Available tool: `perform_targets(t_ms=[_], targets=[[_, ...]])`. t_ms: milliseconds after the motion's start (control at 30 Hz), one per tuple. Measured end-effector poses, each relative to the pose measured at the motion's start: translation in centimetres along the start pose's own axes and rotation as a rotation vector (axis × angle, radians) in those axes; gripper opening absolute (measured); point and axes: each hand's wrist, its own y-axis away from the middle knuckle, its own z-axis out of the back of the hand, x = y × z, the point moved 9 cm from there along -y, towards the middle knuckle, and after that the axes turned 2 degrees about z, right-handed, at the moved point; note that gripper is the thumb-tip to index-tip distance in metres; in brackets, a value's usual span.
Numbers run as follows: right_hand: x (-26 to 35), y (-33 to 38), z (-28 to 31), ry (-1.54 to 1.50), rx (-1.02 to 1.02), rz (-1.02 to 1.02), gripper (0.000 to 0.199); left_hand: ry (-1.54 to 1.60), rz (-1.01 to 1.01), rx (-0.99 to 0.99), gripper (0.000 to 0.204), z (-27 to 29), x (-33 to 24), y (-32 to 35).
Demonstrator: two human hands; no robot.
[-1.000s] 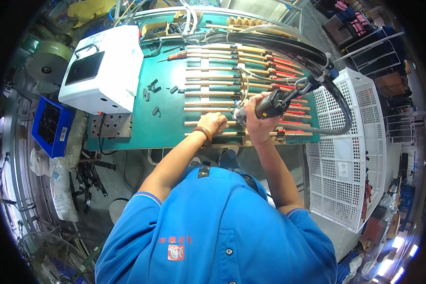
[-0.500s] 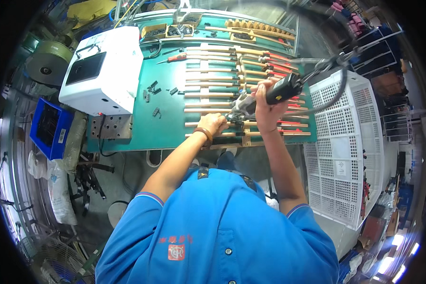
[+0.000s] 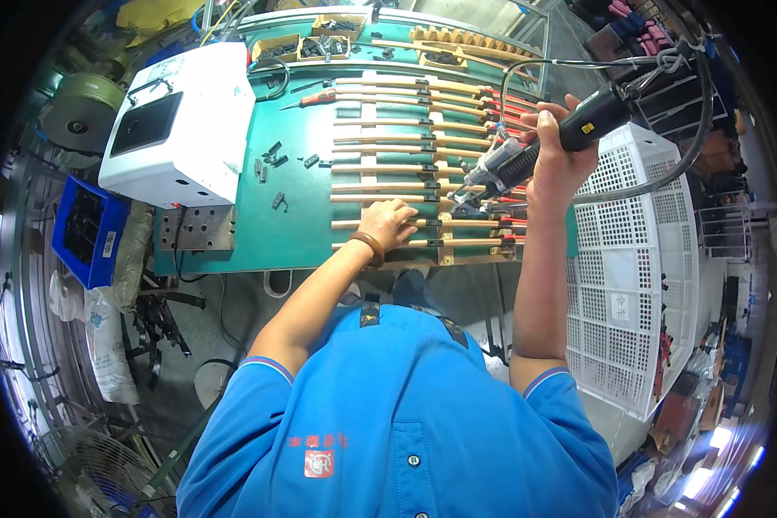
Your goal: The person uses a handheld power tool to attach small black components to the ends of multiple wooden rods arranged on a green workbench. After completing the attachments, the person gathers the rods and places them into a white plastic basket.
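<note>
My right hand (image 3: 561,164) is closed round a black electric screwdriver (image 3: 591,121), raised over the right side of the rows. Its slim front end (image 3: 470,197) points down and left toward the near rods. My left hand (image 3: 390,226) lies over the near wooden rods (image 3: 354,224) with its fingers apart, close to a black fitting (image 3: 410,222). What lies under its palm is hidden. Several light wooden rods with black fittings and red ends (image 3: 514,108) lie in parallel rows across the green table (image 3: 302,233).
Loose black parts (image 3: 274,155) and an orange-handled screwdriver (image 3: 319,97) lie left of the rods. A white machine (image 3: 190,129) stands at the table's left, with a blue bin (image 3: 86,233) beside it. Small parts boxes (image 3: 276,49) sit at the back. A white crate (image 3: 622,259) stands right.
The electric screwdriver has moved up and right in my right hand, away from the near rods. My left fingers have loosened and spread over the rods. The view has shifted slightly.
</note>
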Motion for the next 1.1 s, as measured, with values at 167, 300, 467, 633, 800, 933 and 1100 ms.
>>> perform_targets(t_ms=[167, 300, 467, 633, 800, 933, 1100], targets=[[-0.8, 0.5, 0.4, -0.055, 0.013, -0.040, 0.040, 0.150, 0.009, 0.024, 0.017, -2.0, -1.2, -0.8], [-1.5, 2.0, -0.1, -0.002, 0.044, -0.068, 0.039, 0.190, 0.105, -0.009, 0.015, -2.8, -0.7, -0.4], [-3.0, 3.1, 0.4, -0.022, 0.038, -0.080, 0.037, 0.221, 0.133, 0.015, 0.017, -2.9, -0.4, -0.5], [-3.0, 3.0, 0.2, -0.029, 0.033, -0.075, 0.034, 0.270, 0.191, 0.053, 0.016, -3.2, 0.2, -0.4], [-3.6, 3.3, 0.5, -0.054, 0.005, -0.087, 0.035, 0.204, 0.206, 0.095, 0.014, -3.7, 0.1, -0.6], [-4.2, 3.6, 0.7, -0.051, 0.005, -0.081, 0.035, 0.179, 0.210, 0.084, 0.015, -3.8, 0.2, -0.6], [-4.0, 3.6, 0.7, -0.040, -0.012, -0.090, 0.034, 0.202, 0.215, 0.077, 0.017, -3.5, 0.1, -0.7]])
